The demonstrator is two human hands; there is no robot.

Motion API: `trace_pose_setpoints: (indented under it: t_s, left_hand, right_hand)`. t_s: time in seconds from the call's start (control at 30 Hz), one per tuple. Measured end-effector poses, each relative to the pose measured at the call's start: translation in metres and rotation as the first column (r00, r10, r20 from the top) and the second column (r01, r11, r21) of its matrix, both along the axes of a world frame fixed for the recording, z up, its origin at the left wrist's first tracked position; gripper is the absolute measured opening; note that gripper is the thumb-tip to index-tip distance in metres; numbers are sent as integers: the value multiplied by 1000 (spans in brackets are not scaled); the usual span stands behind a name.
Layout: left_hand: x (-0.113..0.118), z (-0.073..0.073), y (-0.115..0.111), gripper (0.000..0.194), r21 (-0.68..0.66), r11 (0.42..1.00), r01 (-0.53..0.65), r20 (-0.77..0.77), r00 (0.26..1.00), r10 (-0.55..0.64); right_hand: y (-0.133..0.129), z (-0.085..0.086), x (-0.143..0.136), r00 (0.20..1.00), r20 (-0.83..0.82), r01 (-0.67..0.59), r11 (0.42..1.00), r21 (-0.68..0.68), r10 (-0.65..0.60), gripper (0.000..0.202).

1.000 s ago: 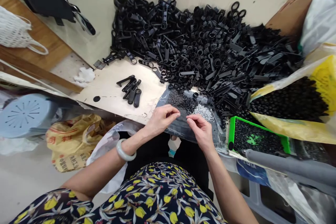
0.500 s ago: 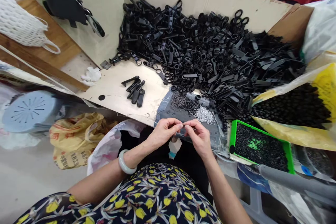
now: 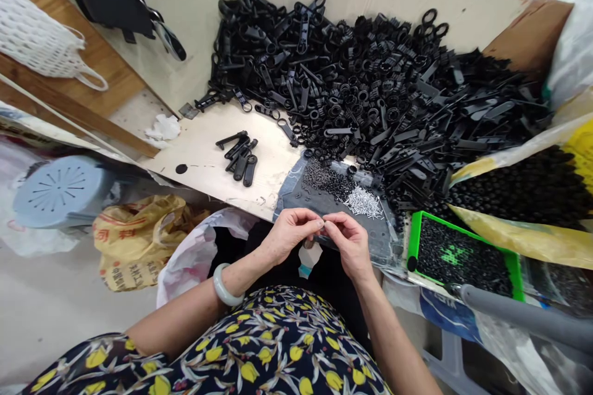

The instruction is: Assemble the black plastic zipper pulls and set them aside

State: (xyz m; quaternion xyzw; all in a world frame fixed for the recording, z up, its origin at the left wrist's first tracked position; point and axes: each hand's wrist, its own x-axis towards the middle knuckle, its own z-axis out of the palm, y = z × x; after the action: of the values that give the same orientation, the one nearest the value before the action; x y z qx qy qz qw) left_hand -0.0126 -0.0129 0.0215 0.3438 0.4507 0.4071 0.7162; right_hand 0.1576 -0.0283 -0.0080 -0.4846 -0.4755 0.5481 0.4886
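Note:
My left hand (image 3: 296,233) and my right hand (image 3: 346,241) meet fingertip to fingertip over the near edge of a dark mat (image 3: 296,194). Both are closed in a pinch. Whatever sits between the fingertips is too small to name. Just beyond them on the mat lie a heap of silvery metal pins (image 3: 364,202) and a pile of small dark parts (image 3: 319,176). Several assembled black plastic pieces with round ends (image 3: 241,160) lie on the pale board to the left.
A large heap of black plastic parts (image 3: 343,80) fills the back of the board (image 3: 185,148). On the right stand a green tray (image 3: 414,241) of tiny black pieces and a yellow bag (image 3: 523,228) of black parts. A blue stool (image 3: 60,191) and a yellow sack (image 3: 134,241) are at left.
My fingertips have drawn slightly closer together, the right hand shifting a little left. The camera view has shifted slightly; the piles look the same.

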Motion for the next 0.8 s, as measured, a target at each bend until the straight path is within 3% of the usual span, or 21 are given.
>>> trace_pose_setpoints:
  t_s: [0.13, 0.4, 0.6, 0.8]
  left_hand:
    - [-4, -3, 1, 34, 45, 998, 41, -51, 998, -39]
    - [-5, -3, 1, 37, 55, 995, 88, -94, 992, -83]
    - [-8, -1, 2, 40, 67, 990, 122, -135, 985, -112]
    - [-9, -4, 1, 40, 66, 987, 145, -162, 978, -132]
  right_hand:
    - [-1, -2, 1, 1000, -23, 16, 995, -99, -18, 22]
    - [2, 4, 12, 996, 85, 21, 1000, 20, -23, 21]
    - [6, 12, 20, 940, 337, -111, 978, 174, 47, 12]
    - [8, 15, 22, 890, 453, -202, 931, 306, 44, 8]
